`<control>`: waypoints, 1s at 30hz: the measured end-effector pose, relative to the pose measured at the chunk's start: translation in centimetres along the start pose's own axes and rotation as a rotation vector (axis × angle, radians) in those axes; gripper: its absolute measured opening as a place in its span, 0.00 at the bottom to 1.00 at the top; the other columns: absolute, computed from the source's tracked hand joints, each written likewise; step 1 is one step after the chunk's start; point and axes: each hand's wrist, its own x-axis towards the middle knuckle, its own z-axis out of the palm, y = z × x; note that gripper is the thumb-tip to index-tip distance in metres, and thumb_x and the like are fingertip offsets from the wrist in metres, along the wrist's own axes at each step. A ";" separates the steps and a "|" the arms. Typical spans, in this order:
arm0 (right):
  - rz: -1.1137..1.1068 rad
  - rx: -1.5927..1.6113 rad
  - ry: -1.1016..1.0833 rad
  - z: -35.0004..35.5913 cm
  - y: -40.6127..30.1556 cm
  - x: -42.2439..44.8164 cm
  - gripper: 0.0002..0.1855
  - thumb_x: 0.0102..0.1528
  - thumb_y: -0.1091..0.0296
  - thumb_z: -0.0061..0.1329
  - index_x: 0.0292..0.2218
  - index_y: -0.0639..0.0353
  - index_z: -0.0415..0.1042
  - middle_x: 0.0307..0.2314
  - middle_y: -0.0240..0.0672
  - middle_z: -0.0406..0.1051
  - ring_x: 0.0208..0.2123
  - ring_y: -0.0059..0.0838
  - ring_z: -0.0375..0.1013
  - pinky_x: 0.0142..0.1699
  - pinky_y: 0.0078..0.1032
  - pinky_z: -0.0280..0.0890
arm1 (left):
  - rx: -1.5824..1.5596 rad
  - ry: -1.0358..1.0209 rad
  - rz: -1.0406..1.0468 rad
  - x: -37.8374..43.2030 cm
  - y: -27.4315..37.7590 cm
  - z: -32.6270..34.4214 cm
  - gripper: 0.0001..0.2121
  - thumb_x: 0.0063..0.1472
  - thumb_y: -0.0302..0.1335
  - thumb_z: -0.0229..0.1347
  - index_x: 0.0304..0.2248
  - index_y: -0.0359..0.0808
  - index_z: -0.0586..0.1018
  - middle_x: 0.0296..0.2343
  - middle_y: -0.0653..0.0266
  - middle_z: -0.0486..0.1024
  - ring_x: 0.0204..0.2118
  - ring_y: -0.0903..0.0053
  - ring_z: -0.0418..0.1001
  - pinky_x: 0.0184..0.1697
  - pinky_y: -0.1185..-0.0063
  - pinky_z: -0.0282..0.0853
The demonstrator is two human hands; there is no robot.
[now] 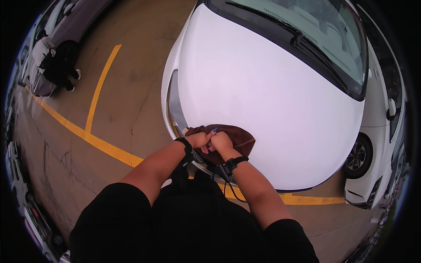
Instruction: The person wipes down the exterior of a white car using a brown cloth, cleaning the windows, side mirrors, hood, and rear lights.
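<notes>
A dark brown cloth [245, 136] lies over the front edge of a white car's hood [263, 108], close to the headlight [177, 102]. My left hand [199, 139] and my right hand [222, 142] meet above this cloth, touching each other. The left thumb, with a blue nail, points up beside the curled right hand. Some fingertips show below, between the two hands. Whether either hand grips a fold of the cloth is hidden by the fingers. Each wrist wears a black band, and a black cable hangs from the right one.
The windshield with its wipers [299, 39] is at the hood's far end. Another white car [371, 131] is parked at right. At far left, a person [49, 62] bends beside another car [85, 16]. Yellow lines [102, 88] mark the cracked pavement [141, 82].
</notes>
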 end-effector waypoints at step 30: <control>0.028 0.560 0.391 -9.2 -24.9 9.9 0.26 0.62 0.54 0.33 0.25 0.64 0.72 0.17 0.39 0.71 0.18 0.33 0.74 0.22 0.27 0.67 | 0.265 -0.114 0.044 5.0 16.7 -28.0 0.35 0.64 0.56 0.25 0.29 0.31 0.73 0.23 0.49 0.78 0.24 0.65 0.79 0.30 0.74 0.73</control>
